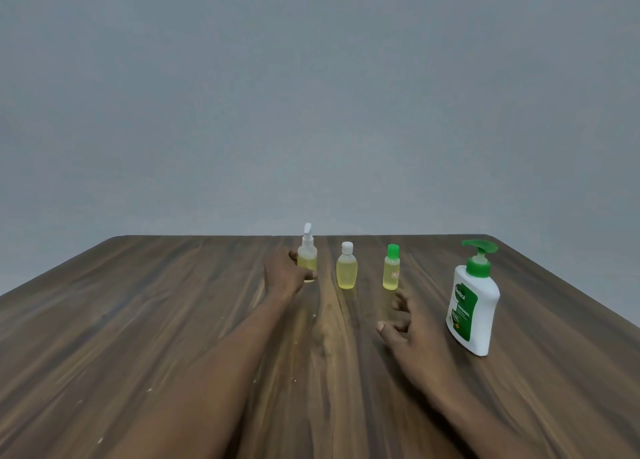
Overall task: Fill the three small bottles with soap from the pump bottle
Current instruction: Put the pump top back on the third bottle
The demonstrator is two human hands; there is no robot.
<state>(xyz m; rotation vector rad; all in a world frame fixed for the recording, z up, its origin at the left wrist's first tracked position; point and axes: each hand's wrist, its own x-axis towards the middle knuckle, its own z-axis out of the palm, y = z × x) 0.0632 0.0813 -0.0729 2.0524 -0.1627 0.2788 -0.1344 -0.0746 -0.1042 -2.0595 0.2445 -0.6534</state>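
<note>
Three small clear bottles stand in a row at the far middle of the table, each holding yellow liquid. My left hand (282, 274) grips the leftmost one, a spray-top bottle (307, 255), from its left side. The middle bottle (346, 270) has a white cap. The right one (391, 271) has a green cap. My right hand (410, 334) hovers low over the table with fingers loosely spread, holding nothing, just in front of the green-capped bottle. The white pump bottle (471, 302) with a green pump head stands upright to its right.
The wooden table (173, 337) runs wide to the left and right of the bottles. Its far edge lies just behind the row, against a plain grey wall. A few small pale specks dot the wood near my left forearm.
</note>
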